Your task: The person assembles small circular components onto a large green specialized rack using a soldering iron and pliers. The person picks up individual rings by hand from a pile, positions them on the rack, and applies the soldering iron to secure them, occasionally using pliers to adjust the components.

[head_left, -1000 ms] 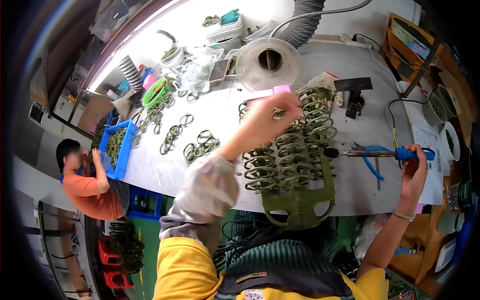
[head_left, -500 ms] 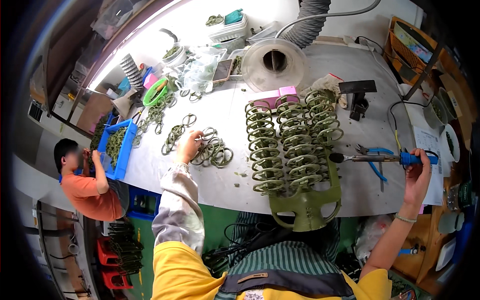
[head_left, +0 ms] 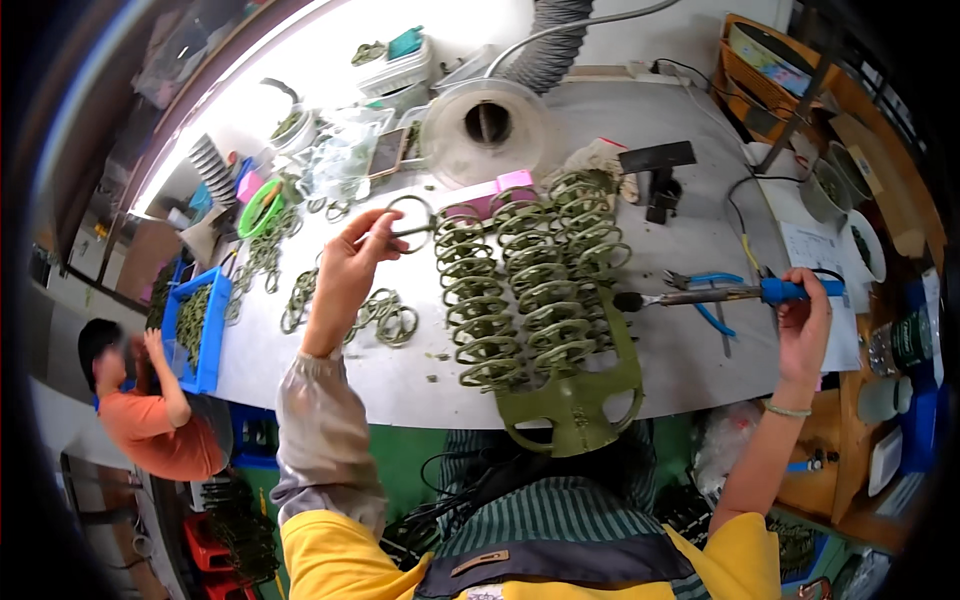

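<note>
My left hand (head_left: 345, 270) is raised over the table with a dark green ring-shaped piece (head_left: 414, 233) pinched between thumb and fingers. The piece is beside the top of a green rack (head_left: 572, 408) carrying several stacked columns of similar looped pieces. Several loose green loops (head_left: 397, 325) lie below my left hand. My right hand (head_left: 803, 328) grips the blue handle of a soldering-iron-like tool (head_left: 715, 295). Its dark, broad tip points left, close to the right side of the rack; whether they touch I cannot tell.
Blue-handled pliers (head_left: 705, 278) lie by the tool. Behind the rack are a pink block (head_left: 515, 181), a clear extraction hood (head_left: 455, 140), and a black stand (head_left: 660, 180). At far left a person in orange (head_left: 165, 425) works beside a blue crate (head_left: 208, 345).
My left hand has lifted from the loose loops and moved up toward the rack, with one loop in its fingers. The view has shifted, while my right hand keeps hold of the tool.
</note>
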The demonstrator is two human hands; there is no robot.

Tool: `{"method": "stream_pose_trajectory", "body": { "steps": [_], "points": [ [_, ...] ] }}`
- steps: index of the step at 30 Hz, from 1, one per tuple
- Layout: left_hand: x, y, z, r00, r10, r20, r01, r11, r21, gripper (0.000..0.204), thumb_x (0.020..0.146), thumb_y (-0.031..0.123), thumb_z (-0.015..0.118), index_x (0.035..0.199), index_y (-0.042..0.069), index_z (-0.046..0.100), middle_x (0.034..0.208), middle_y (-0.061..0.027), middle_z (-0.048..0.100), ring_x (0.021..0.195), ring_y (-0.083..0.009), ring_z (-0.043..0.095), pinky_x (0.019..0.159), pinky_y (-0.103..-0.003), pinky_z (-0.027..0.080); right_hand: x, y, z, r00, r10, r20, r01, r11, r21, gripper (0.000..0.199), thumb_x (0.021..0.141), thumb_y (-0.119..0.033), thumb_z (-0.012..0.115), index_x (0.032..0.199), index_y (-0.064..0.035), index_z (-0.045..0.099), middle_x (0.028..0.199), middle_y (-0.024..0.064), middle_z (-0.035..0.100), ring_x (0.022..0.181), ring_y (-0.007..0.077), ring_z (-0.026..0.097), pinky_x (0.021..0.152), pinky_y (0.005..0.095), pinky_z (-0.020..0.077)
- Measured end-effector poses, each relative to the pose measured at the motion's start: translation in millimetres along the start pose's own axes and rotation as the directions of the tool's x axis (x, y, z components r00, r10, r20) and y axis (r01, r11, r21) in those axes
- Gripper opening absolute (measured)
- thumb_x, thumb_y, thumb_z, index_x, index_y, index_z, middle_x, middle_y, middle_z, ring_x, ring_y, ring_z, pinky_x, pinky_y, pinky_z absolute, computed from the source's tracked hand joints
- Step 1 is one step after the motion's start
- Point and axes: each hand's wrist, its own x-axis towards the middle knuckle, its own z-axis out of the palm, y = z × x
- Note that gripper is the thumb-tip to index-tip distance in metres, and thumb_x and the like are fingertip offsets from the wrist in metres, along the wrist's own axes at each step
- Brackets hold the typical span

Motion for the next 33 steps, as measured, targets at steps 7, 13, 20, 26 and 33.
{"method": "stream_pose_trajectory", "body": {
  "steps": [7, 13, 20, 26, 33],
  "points": [
    [-23, 63, 121, 0.839, 0.223, 0.496, -0.297, 0.952, 0.075, 0.028, 0.087, 0.007, 0.067, 0.113, -0.002, 0.063, 0.088, -0.0063, 0.068, 0.081, -0.0109, 0.064, 0.071, -0.025, 0.051, -4, -1, 2, 1.0, 0.029, -0.011, -0.029, 1.0, 0.003, 0.019, 0.091, -0.022, 0.06, 0.086, -0.0045, 0.066, 0.086, 0.0049, 0.065, 0.063, 0.0065, 0.053, 0.06, 0.018, 0.0445],
    [-13, 62, 165, 0.847, 0.198, 0.493, -0.341, 0.915, 0.218, 0.026, 0.082, 0.011, 0.071, 0.1, -0.001, 0.058, 0.076, -0.0091, 0.063, 0.074, -0.0187, 0.065, 0.067, -0.03, 0.05, 0, 12, 7, 0.999, 0.053, -0.009, -0.053, 0.996, 0.065, 0.019, 0.089, -0.019, 0.062, 0.089, -0.0012, 0.067, 0.083, 0.0071, 0.066, 0.063, 0.0077, 0.055, 0.06, 0.0195, 0.046],
    [-2, 42, 180, 0.802, 0.34, 0.491, -0.486, 0.849, 0.206, 0.024, 0.079, 0.011, 0.073, 0.095, -0.003, 0.06, 0.078, -0.0095, 0.065, 0.066, -0.0197, 0.059, 0.064, -0.03, 0.049, 5, 29, 11, 0.997, 0.072, 0.015, -0.073, 0.989, 0.127, 0.02, 0.089, -0.02, 0.062, 0.089, -0.0006, 0.067, 0.084, 0.0077, 0.066, 0.064, 0.0082, 0.056, 0.06, 0.0203, 0.0471],
    [1, 40, 183, 0.799, 0.352, 0.487, -0.501, 0.838, 0.217, 0.023, 0.079, 0.01, 0.073, 0.095, -0.003, 0.061, 0.077, -0.0097, 0.065, 0.065, -0.0197, 0.06, 0.064, -0.03, 0.05, 6, 36, 16, 0.995, 0.099, 0.003, -0.098, 0.985, 0.14, 0.02, 0.09, -0.02, 0.062, 0.088, -0.0005, 0.067, 0.083, 0.0071, 0.066, 0.063, 0.0078, 0.055, 0.06, 0.0192, 0.0464],
    [2, 43, 183, 0.791, 0.343, 0.506, -0.505, 0.834, 0.224, 0.023, 0.079, 0.01, 0.073, 0.094, -0.003, 0.061, 0.076, -0.0098, 0.066, 0.065, -0.02, 0.06, 0.064, -0.03, 0.05, 7, 37, 19, 0.994, 0.104, 0.017, -0.106, 0.983, 0.153, 0.02, 0.09, -0.02, 0.061, 0.086, -0.001, 0.067, 0.082, 0.0066, 0.066, 0.062, 0.0073, 0.055, 0.059, 0.0187, 0.0459]
  ]
}}
